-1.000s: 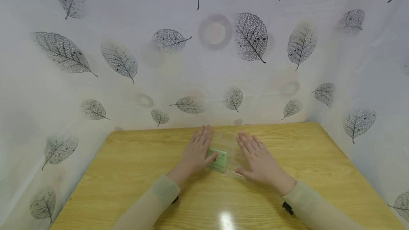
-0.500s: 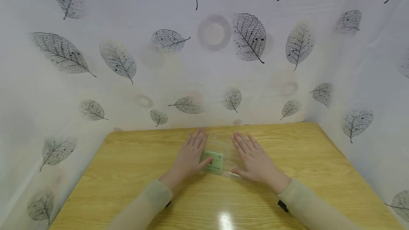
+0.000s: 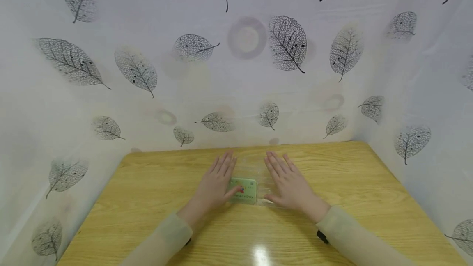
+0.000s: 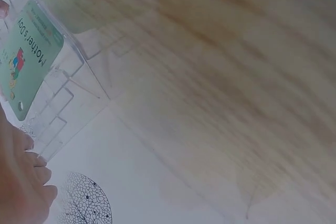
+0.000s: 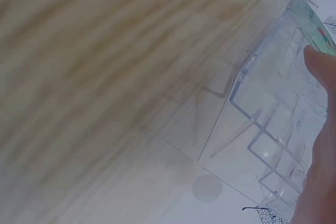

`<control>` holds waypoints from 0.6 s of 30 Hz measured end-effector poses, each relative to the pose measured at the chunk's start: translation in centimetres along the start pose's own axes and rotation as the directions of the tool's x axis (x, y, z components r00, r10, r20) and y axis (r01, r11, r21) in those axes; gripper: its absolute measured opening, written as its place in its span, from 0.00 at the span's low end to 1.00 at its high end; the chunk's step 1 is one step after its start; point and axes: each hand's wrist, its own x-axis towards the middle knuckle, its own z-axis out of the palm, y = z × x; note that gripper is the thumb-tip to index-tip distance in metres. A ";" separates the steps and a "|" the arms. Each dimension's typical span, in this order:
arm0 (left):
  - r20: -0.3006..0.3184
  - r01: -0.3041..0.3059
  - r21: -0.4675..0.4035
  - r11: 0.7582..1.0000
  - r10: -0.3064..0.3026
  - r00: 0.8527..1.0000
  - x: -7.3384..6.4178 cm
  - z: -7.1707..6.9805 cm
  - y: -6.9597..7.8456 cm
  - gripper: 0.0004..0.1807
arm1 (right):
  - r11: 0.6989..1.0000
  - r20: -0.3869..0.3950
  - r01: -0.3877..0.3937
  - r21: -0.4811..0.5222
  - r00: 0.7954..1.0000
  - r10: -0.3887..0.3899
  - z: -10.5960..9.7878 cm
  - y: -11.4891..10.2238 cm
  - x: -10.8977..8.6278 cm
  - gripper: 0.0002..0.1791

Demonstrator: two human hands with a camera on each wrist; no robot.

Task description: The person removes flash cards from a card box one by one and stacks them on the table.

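Between the two hands lies a clear plastic case (image 3: 261, 197) with raised ridges, hard to make out against the wood. A light green card (image 3: 248, 192), printed "Mother's Day" with a small colourful picture, is at its left part; the left wrist view shows the card (image 4: 32, 51) with a hole near one corner. My left hand (image 3: 214, 186) lies along the left side, its thumb over the card and its fingers straight. On the other side my right hand (image 3: 290, 186) rests with straight fingers, its thumb over the case's right part. Neither palm's underside is visible.
The wooden table (image 3: 148, 192) reaches back to a pale curtain (image 3: 236, 77) printed with leaves, which also stands at both sides. A bright light reflection shows on the tabletop near the front.
Both hands have shifted left and slightly toward me, together with the case and card. The card now sits more level, and more of its print shows. The view has shifted slightly.
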 end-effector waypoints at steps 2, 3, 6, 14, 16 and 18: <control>-0.005 -0.005 0.016 1.000 0.005 1.000 -0.2 0.0 0.0 0.48 | 1.000 0.003 0.001 -0.009 1.000 -0.001 -0.1 0.0 0.0 0.66; -0.008 -0.008 0.024 1.000 0.008 1.000 -0.4 0.0 -0.1 0.48 | 1.000 0.005 0.002 -0.013 1.000 -0.002 -0.1 0.0 0.1 0.66; -0.016 -0.018 0.047 0.999 0.019 1.000 -0.7 -0.1 -0.1 0.48 | 1.000 0.019 0.000 -0.015 1.000 0.000 -0.2 -0.1 0.2 0.66; -0.016 -0.026 0.078 0.997 0.027 1.000 -1.7 -0.4 -0.3 0.50 | 1.000 0.062 -0.013 -0.006 0.998 0.013 -0.4 -0.6 0.7 0.65; -0.009 -0.022 0.076 0.997 0.022 1.000 -2.0 -0.5 -0.3 0.50 | 1.000 0.061 -0.016 -0.010 0.998 0.017 -0.4 -0.7 0.8 0.65; -0.001 -0.016 0.067 0.998 0.017 1.000 -2.2 -0.6 -0.3 0.50 | 1.000 0.057 -0.021 -0.007 0.998 0.021 -0.4 -0.8 0.8 0.65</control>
